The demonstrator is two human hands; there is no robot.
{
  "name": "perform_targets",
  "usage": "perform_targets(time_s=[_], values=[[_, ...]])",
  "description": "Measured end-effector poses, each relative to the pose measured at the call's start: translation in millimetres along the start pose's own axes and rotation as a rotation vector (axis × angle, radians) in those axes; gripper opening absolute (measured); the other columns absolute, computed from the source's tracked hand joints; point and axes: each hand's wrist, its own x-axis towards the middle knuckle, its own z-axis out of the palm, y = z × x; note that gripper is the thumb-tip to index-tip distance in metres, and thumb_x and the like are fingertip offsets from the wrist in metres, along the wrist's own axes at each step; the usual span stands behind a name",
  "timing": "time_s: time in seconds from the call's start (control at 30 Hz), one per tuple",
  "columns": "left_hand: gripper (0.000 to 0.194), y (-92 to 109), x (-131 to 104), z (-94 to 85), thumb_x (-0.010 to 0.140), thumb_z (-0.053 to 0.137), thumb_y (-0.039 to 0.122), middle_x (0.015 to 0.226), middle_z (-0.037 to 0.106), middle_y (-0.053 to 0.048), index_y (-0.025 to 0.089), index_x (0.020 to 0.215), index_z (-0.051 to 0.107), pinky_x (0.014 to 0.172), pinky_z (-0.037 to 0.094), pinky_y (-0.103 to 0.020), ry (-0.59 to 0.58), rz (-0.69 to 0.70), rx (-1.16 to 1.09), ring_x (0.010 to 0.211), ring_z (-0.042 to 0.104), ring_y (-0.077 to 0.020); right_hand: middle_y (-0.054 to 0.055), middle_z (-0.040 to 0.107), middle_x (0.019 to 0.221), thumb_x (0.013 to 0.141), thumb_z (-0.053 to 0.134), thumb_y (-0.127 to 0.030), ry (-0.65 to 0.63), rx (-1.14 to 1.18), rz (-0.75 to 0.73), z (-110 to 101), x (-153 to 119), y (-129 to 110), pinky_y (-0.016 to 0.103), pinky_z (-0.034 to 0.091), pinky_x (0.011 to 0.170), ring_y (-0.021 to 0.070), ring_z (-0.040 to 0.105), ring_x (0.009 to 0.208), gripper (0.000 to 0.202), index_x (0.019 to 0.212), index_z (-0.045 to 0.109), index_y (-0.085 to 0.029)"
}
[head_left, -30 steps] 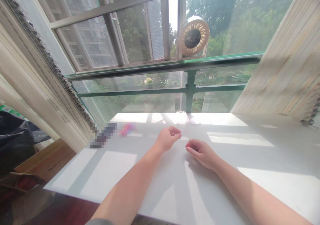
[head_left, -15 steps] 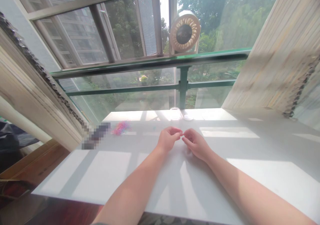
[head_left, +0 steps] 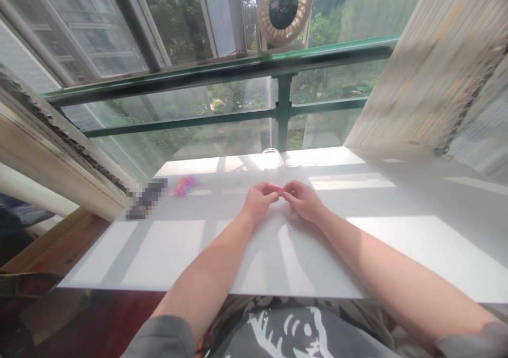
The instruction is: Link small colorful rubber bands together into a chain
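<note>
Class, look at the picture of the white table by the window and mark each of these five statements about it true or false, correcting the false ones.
1. The left hand and the right hand meet at the fingertips above the white table. True.
2. The small heap of pink and mixed-colour bands lies right of both hands. False: it lies to their left.
3. The round beige fan stands on the table. False: it sits up at the green window rail.
4. A clear round container stands at the table's far edge. True.
5. The right hand grips the container. False: the hand is well short of it.
</note>
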Motion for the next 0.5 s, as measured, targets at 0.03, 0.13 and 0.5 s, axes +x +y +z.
perform_targets(time_s=[0.03,0.13,0.5], values=[[0.023,-1,0,-0.6,0.061,0.066,0.025,0.075,0.066,-0.007,0.012,0.08,0.063,0.071,0.049,-0.031,-0.007,0.009,0.014,0.076,0.06,-0.0165,-0.001,0.054,0.062,0.074,0.048,-0.035,0.0,0.001,0.001,0,0,0,0.022,0.037,0.044,0.0082,0.047,0.045,0.018,0.077,0.051,-0.018],[0.026,-2,-1,-3.1,0.062,0.065,0.028,0.078,0.066,-0.008,0.012,0.082,0.063,0.07,0.049,-0.03,-0.03,0.038,0.071,0.076,0.06,-0.0168,-0.002,0.053,0.06,0.074,0.048,-0.033,-0.007,0.012,0.008,-1,0,-1,0.022,0.037,0.044,0.0081,0.046,0.045,0.016,0.075,0.051,-0.018],[0.025,4,-5,-12.6,0.065,0.063,0.027,0.085,0.065,-0.007,0.014,0.087,0.061,0.074,0.048,-0.029,-0.042,0.142,0.353,0.077,0.061,-0.0145,-0.002,0.051,0.056,0.072,0.049,-0.032,-0.036,0.035,0.008,-2,1,-1,0.023,0.037,0.045,0.0087,0.044,0.042,0.015,0.072,0.051,-0.018]])
